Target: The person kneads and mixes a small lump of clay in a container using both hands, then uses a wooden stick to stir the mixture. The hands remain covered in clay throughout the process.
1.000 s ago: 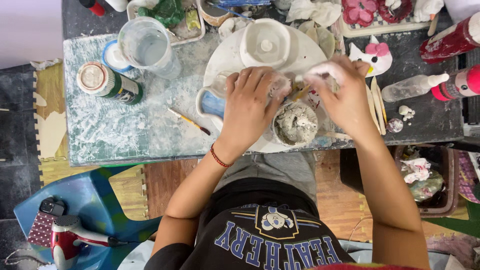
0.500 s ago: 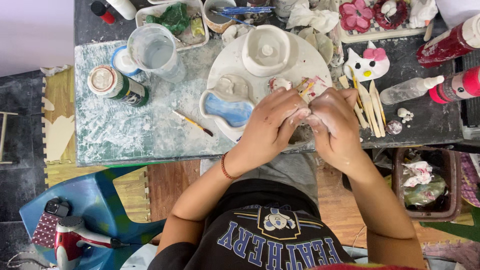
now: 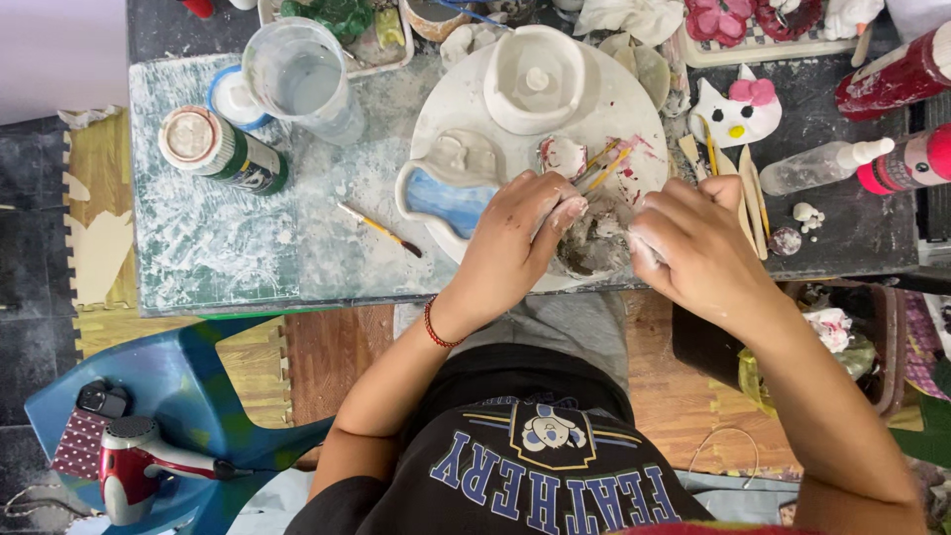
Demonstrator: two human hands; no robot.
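— Where do the hands sit?

— Both are at the small bowl (image 3: 594, 248), which stands on the near edge of the round white board (image 3: 446, 104), close to the person's edge of the surface. The left hand (image 3: 515, 233) has a narrow grip, its fingertips bunched down into the grey clay that fills the bowl; whether it has pinched a piece free cannot be told. The right hand (image 3: 693, 243) is curled against the bowl's far side (its palm is hidden, so what that grip closes on is unclear).

— So which step is it?

— It looks like working or gathering wet clay from the bowl. Lifting any out would call for a firm pinch while the other hand steadies the bowl.

— And the other containers?

— Past the hands, thin brushes (image 3: 604, 163) lie on the board beside a shallow dish with a blue inside (image 3: 446, 198), and a white mould (image 3: 535, 74) that looks empty. Further left, a clear measuring jug (image 3: 302, 74) holds water, and a capped paint bottle (image 3: 223, 154) lies next to it.
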